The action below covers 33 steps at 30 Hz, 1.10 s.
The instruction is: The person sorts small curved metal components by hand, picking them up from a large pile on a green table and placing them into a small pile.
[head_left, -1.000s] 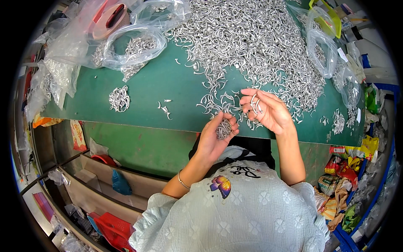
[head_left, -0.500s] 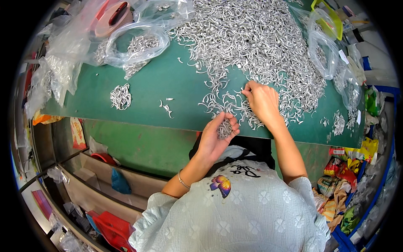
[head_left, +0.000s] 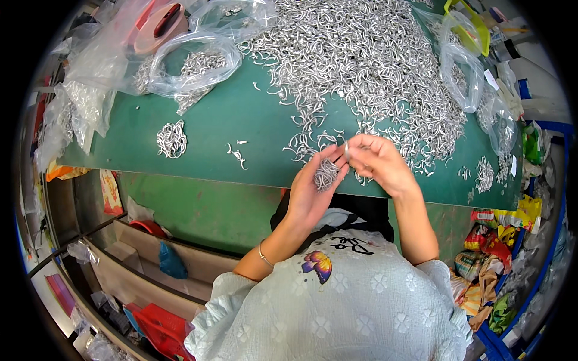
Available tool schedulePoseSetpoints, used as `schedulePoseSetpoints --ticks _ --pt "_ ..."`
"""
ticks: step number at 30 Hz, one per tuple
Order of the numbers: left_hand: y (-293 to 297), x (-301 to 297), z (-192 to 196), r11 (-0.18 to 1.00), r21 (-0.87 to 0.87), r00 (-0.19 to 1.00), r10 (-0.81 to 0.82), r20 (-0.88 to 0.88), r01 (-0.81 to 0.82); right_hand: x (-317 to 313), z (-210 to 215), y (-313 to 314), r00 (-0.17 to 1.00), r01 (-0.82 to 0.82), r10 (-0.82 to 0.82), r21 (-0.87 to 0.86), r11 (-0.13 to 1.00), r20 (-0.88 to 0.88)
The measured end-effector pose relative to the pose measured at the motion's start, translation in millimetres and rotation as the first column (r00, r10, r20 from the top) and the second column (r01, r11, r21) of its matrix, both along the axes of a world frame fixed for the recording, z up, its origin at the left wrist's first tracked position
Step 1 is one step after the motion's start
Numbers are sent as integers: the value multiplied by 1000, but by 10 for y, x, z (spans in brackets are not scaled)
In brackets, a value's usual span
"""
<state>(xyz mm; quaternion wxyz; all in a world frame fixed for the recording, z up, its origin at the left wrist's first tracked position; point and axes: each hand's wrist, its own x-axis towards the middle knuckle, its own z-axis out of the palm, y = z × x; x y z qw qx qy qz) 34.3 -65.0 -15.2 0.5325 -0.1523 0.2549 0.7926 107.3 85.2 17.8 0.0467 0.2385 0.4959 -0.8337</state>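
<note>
In my left hand (head_left: 310, 186), cupped at the table's near edge, lies a clump of small curved silvery metal pieces (head_left: 326, 175). Its fingers curl around the clump. My right hand (head_left: 385, 163) is just beside it, thumb and fingers pinching one curved metal piece (head_left: 347, 150) close to the left fingertips. Beyond both hands a large heap of the same metal pieces (head_left: 361, 60) spreads over the green table (head_left: 223, 132). To the left sit a small separate pile (head_left: 171, 139) and a few loose pieces (head_left: 237, 155).
Clear plastic bags with metal pieces stand at the left (head_left: 195, 66) and right (head_left: 463, 78). A pink container (head_left: 162, 36) and a yellow-green scoop-like tray (head_left: 475, 27) are at the back. Small piles (head_left: 485, 175) lie near the right edge. Wooden shelving (head_left: 180, 259) is below left.
My right hand has come back from the heap toward my left hand, with a metal piece now showing in its pinch. My left hand has risen slightly and turned its palm more upward.
</note>
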Motion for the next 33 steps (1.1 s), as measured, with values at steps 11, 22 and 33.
schedulePoseSetpoints --ticks 11,22,33 --pt "33 1 -37 999 49 998 2 61 -5 50 186 -26 945 224 -307 -465 857 -112" --pt "54 112 264 957 -289 776 -204 -596 29 20 119 -192 904 304 -425 -620 723 -53" --pt "166 148 164 924 -366 541 -252 -802 -112 -7 133 -408 899 378 -427 -315 870 -101"
